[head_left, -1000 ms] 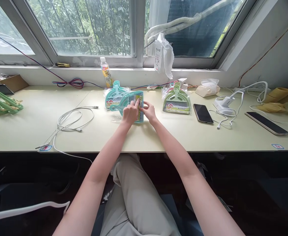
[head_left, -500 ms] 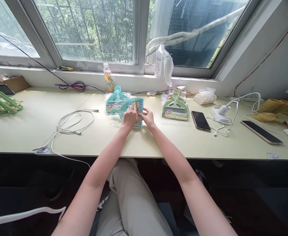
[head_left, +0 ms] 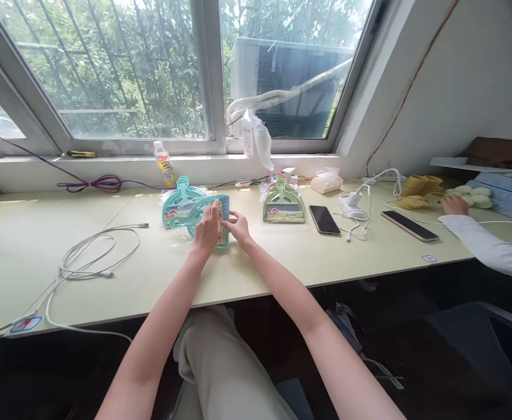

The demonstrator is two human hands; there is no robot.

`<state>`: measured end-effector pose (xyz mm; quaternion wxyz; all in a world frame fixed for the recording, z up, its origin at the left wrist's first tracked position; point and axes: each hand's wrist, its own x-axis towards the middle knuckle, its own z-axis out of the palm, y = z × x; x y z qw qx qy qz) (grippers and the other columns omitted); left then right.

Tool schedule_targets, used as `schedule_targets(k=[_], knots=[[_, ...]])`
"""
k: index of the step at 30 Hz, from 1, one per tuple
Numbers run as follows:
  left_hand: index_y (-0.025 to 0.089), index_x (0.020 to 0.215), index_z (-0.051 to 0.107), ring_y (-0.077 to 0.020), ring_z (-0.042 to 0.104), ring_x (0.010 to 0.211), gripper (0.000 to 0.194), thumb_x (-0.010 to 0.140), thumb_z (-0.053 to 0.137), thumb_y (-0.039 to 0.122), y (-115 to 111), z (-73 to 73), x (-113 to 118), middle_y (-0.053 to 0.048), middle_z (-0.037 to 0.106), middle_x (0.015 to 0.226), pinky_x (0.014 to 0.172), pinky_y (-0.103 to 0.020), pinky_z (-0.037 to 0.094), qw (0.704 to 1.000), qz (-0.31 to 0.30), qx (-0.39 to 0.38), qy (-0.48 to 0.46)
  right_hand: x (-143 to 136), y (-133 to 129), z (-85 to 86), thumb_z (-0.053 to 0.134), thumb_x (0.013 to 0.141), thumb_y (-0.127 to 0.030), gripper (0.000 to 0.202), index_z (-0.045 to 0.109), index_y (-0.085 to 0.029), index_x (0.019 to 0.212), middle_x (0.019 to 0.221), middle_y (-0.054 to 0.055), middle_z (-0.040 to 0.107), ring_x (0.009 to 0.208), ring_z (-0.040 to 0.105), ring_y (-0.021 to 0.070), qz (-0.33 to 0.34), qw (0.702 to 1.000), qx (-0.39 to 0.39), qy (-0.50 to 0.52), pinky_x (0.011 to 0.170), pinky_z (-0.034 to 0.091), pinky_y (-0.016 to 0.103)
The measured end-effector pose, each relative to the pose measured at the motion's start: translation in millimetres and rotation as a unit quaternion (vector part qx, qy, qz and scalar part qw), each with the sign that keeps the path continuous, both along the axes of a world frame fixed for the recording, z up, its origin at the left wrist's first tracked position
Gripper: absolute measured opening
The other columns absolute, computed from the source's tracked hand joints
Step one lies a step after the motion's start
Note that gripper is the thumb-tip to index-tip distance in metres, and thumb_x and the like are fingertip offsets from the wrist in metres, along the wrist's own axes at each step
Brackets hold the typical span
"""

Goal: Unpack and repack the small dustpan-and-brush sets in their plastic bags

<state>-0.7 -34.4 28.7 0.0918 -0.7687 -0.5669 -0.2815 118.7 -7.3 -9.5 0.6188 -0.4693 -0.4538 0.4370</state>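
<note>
Left end of the desk (head_left: 326,259): a white cable (head_left: 66,270) lies in loose loops, part of it over the front edge. At the back edge, a bottle (head_left: 164,164). Just in front of it, a bagged turquoise dustpan set (head_left: 181,202), handle to the back edge. Overlapping this, the held dustpan set (head_left: 195,216), also turquoise, sits midway between front and back edges. Its handle points to the desk's left end; its long axis runs roughly parallel to the back edge, the broad bristle side facing right. The left hand (head_left: 207,228) lies over its face, fingers extended; whether it grips cannot be told, the thumb being hidden. The right hand (head_left: 238,226) pinches the broad side between thumb and fingers. Further right: a green dustpan set (head_left: 283,202), handle to the back edge, then a dark phone (head_left: 325,220).
</note>
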Motion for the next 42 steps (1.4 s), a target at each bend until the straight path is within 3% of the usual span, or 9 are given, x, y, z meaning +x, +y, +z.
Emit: schedule_targets(k=[7, 13, 16, 20, 24, 26, 30, 35, 42], knots=[[0.018, 0.157, 0.027, -0.0228, 0.068, 0.085, 0.065, 0.093, 0.044, 0.015, 9.5, -9.7, -2.8, -0.017, 0.059, 0.123, 0.061, -0.029, 0.052, 0.983, -0.163, 0.045, -0.075, 10.2, 4.8, 4.1, 0.077, 0.074, -0.015, 0.036, 0.065, -0.017, 0.107, 0.074, 0.0, 0.076, 0.073, 0.074, 0.0192, -0.077, 0.996, -0.007, 0.039, 0.073, 0.062, 0.033], [0.013, 0.16, 0.013, -0.0232, 0.068, 0.077, 0.081, 0.091, 0.055, 0.024, 3.8, -6.4, -4.9, -0.011, 0.067, 0.102, 0.058, -0.027, 0.048, 0.988, -0.123, 0.044, -0.081, 18.9, 4.7, 10.7, 0.078, 0.074, -0.018, 0.038, 0.061, -0.016, 0.108, 0.078, 0.003, 0.077, 0.072, 0.074, 0.0185, -0.109, 0.987, 0.002, 0.115, 0.065, 0.06, 0.028], [0.017, 0.16, 0.015, -0.0224, 0.069, 0.074, 0.077, 0.093, 0.052, 0.023, -2.4, -6.8, -0.5, -0.007, 0.07, 0.098, 0.064, -0.028, 0.051, 0.982, -0.167, 0.005, -0.083, 18.2, 1.8, 12.6, 0.078, 0.072, -0.019, 0.039, 0.061, -0.017, 0.107, 0.077, 0.003, 0.077, 0.075, 0.074, 0.0181, -0.124, 0.984, 0.008, 0.129, 0.068, 0.06, 0.026], [0.023, 0.153, 0.034, -0.0286, 0.069, 0.102, 0.068, 0.091, 0.061, 0.033, -9.0, -0.9, 0.7, -0.013, 0.067, 0.12, 0.089, -0.04, 0.056, 0.962, -0.208, 0.013, -0.176, 14.8, -7.2, 20.7, 0.075, 0.075, -0.019, 0.037, 0.06, -0.018, 0.109, 0.082, 0.003, 0.077, 0.077, 0.074, 0.0171, -0.127, 0.975, 0.02, 0.181, 0.071, 0.061, 0.027], [0.026, 0.16, 0.009, -0.0325, 0.04, 0.146, 0.096, 0.088, 0.068, 0.048, -0.8, 13.2, -13.1, -0.02, 0.033, 0.16, 0.113, -0.05, 0.043, 0.885, -0.069, 0.132, -0.441, 9.0, -16.9, 30.5, 0.074, 0.077, -0.018, 0.039, 0.056, -0.019, 0.111, 0.09, 0.006, 0.077, 0.082, 0.074, 0.0176, -0.126, 0.953, 0.014, 0.276, 0.075, 0.062, 0.029], [0.03, 0.16, 0.005, -0.0303, 0.036, 0.15, 0.091, 0.092, 0.06, 0.053, 9.3, 17.0, -18.4, -0.017, 0.03, 0.163, 0.112, -0.051, 0.045, 0.836, -0.067, 0.061, -0.541, 3.2, -19.7, 30.8, 0.074, 0.077, -0.017, 0.039, 0.055, -0.02, 0.111, 0.09, 0.005, 0.076, 0.083, 0.074, 0.0173, -0.122, 0.95, 0.018, 0.287, 0.075, 0.062, 0.029], [0.027, 0.146, 0.045, -0.0335, 0.06, 0.128, 0.059, 0.096, 0.047, 0.059, 25.7, 8.6, -6.0, -0.014, 0.061, 0.139, 0.095, -0.05, 0.058, 0.755, -0.168, -0.18, -0.607, -9.4, -18.6, 22.9, 0.071, 0.078, -0.014, 0.033, 0.054, -0.021, 0.105, 0.08, 0.001, 0.073, 0.074, 0.071, 0.0156, -0.122, 0.953, -0.017, 0.278, 0.071, 0.062, 0.028], [0.024, 0.121, 0.061, -0.0345, 0.065, 0.121, 0.048, 0.086, 0.066, 0.055, 14.3, -13.6, 30.8, -0.012, 0.072, 0.119, 0.095, -0.052, 0.057, 0.692, -0.233, -0.237, -0.641, -0.6, -13.9, 20.8, 0.066, 0.08, -0.01, 0.031, 0.051, -0.023, 0.104, 0.079, -0.002, 0.07, 0.072, 0.071, 0.0136, -0.178, 0.933, -0.053, 0.309, 0.075, 0.063, 0.027], [0.025, 0.112, 0.061, -0.0349, 0.061, 0.128, 0.05, 0.083, 0.061, 0.066, 20.1, -11.1, 11.7, -0.011, 0.071, 0.124, 0.093, -0.048, 0.058, 0.699, -0.233, -0.26, -0.624, 7.4, -8.7, 22.8, 0.066, 0.078, -0.009, 0.034, 0.045, -0.026, 0.1, 0.078, -0.003, 0.071, 0.076, 0.075, 0.0165, -0.126, 0.928, -0.063, 0.345, 0.079, 0.064, 0.031]])
